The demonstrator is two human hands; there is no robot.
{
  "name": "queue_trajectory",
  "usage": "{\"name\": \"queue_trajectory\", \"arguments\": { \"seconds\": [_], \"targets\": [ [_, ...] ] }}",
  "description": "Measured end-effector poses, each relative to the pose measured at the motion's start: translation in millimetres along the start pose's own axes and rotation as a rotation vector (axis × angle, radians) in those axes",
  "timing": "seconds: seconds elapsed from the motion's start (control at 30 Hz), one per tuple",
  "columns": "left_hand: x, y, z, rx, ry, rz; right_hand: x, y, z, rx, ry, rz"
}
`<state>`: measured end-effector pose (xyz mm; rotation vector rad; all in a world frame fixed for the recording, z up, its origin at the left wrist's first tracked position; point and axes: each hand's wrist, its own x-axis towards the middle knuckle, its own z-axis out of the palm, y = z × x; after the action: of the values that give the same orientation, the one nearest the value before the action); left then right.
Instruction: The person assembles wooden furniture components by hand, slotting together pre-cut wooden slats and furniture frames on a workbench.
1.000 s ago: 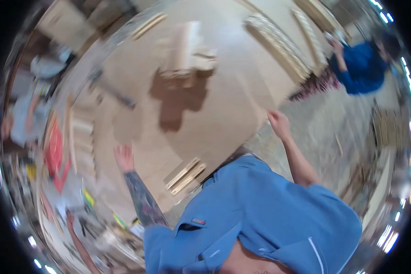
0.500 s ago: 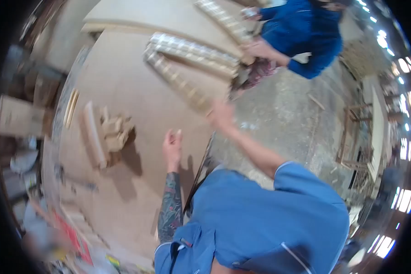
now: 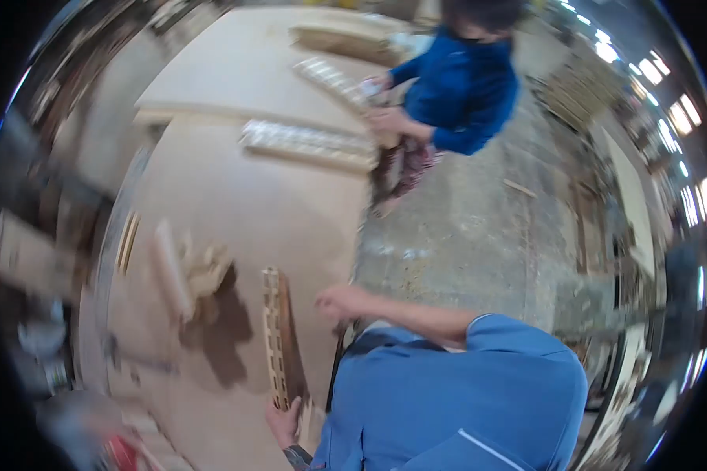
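My left hand grips the near end of a slotted wooden strip, which has a row of dark notches along its face. The strip points away from me over the brown tabletop, its shadow at its right. Just right of the strip's far end is my right hand, over the table edge and apart from the strip. Its fingers look bent but are blurred, and nothing shows in them. Left of the strip lies a small pile of wooden pieces, beside a long pale piece.
A bundle of notched strips lies farther up the table. Beyond the table's right edge a co-worker in blue handles another strip bundle. Thin sticks lie at the left edge. Concrete floor is at the right.
The strip my right hand held by its end has come toward me and is now in my left hand. My right hand has drawn back off it. My view has shifted.
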<state>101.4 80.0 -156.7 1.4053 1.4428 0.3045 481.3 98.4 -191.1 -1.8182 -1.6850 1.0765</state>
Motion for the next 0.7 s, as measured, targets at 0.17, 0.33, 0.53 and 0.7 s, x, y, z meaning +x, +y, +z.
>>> {"name": "queue_trajectory", "arguments": {
  "seconds": [0.17,0.33,0.53,0.7],
  "targets": [
    [-199.9,-83.5,-59.5,-0.068,0.276,-0.33,-19.6,-62.8,34.2,0.083,-0.061,0.153],
    [-199.6,-173.8,-67.1,0.041,0.762,-0.438,-37.9,-148.4,110.0,0.024,-0.317,-0.042],
    [-131.0,-204.4,-185.2,0.159,1.058,-0.524,-69.2,-212.5,164.1,-0.086,-0.545,-0.159],
    [-206.1,-211.8,-184.4,0.248,1.119,-0.455,-58.1,-216.9,146.0,-0.266,-0.153,-0.379]
  ]
}}
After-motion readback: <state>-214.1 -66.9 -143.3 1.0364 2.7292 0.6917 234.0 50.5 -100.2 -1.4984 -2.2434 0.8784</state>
